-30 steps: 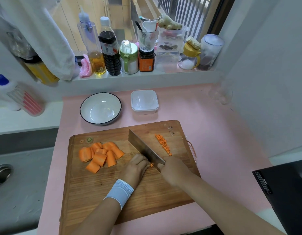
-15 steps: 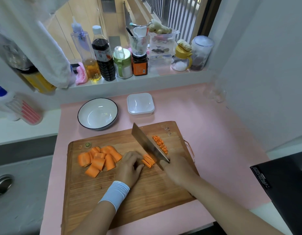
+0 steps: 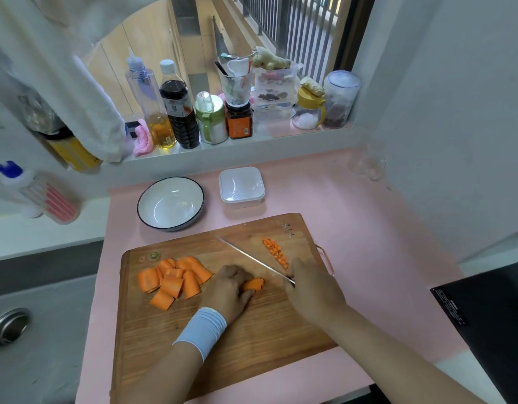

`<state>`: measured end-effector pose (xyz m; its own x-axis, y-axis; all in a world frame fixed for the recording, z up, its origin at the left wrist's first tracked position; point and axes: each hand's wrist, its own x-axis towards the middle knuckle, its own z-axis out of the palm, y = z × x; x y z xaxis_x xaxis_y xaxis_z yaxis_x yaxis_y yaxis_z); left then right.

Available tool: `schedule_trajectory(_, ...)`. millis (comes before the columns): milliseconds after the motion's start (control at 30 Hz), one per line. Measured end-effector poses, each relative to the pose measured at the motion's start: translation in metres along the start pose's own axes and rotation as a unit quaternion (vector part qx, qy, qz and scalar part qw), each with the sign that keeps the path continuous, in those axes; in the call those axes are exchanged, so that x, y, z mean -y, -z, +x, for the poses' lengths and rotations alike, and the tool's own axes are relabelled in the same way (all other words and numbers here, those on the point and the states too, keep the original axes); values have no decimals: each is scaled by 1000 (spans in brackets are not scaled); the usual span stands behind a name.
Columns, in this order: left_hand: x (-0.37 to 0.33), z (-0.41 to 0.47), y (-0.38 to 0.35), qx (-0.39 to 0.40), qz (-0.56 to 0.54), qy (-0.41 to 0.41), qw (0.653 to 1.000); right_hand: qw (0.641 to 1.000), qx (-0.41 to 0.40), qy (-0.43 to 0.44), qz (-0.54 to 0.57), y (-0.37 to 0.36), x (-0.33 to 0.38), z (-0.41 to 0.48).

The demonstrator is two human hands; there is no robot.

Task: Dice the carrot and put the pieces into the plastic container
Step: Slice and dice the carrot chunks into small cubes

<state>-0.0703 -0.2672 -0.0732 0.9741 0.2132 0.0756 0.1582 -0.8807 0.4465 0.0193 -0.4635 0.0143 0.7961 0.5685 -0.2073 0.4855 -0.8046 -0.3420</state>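
1. Cutting board (image 3: 252,330): wood, lying on the pink table (image 3: 368,243), with a metal handle at its right edge.
2. Left hand (image 3: 227,290): white wristband (image 3: 201,330) at the wrist. Its fingers (image 3: 246,293) are curled down over the near-left end of a carrot piece (image 3: 253,284), holding it against the board. The orange end sticks out just past the fingertips, toward the blade.
3. Right hand (image 3: 313,290): closed round the handle of a knife (image 3: 252,259). The handle is hidden inside the grip. The blade shows edge-on as a thin line running from this hand away to the far left. It passes just beyond the held carrot piece. Cannot tell whether it touches the board.
4. Carrot slabs (image 3: 170,279): an overlapping heap on the left part of the board, just beside the left hand.
5. Diced carrot (image 3: 276,252): a short row of small cubes on the far right of the board, on the far side of the blade, near the right hand's knuckles.
6. Bowl (image 3: 141,208): white with a dark rim, on the table beyond the board's left half.
7. Plastic container (image 3: 223,185): white and square, just right of the bowl and apart from the board. Cannot tell whether it is lidded.
8. Windowsill (image 3: 252,141): a row of bottles and jars.
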Motion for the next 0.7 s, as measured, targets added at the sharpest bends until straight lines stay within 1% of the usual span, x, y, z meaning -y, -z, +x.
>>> schedule_trajectory(67,-3,-9,-3,-21,7,40,999,1000,11,-3,17,-3,3,-1)
schedule_trajectory(133,-5,-16,-8,-33,7,59,998,999,25,-15,33,-5,7,-1)
schedule_trajectory(233,-6,-22,-11,-54,-18,35,998,995,45,-41,78,-9,10,-1)
schedule_trajectory(367,-5,-21,-11,-44,-76,-10,996,987,73,-70,129,-12,13,-3)
schedule_trajectory(433,-4,-21,-15,-53,-84,-21,995,982,82,-78,150,-13,15,-6)
schedule_trajectory(567,-9,-20,-21,-67,-90,-16,994,977,100,-86,165,-18,18,-12)
schedule_trajectory(700,-8,-21,-24,-76,-93,-22,993,977,101,-89,167,-18,20,-12)
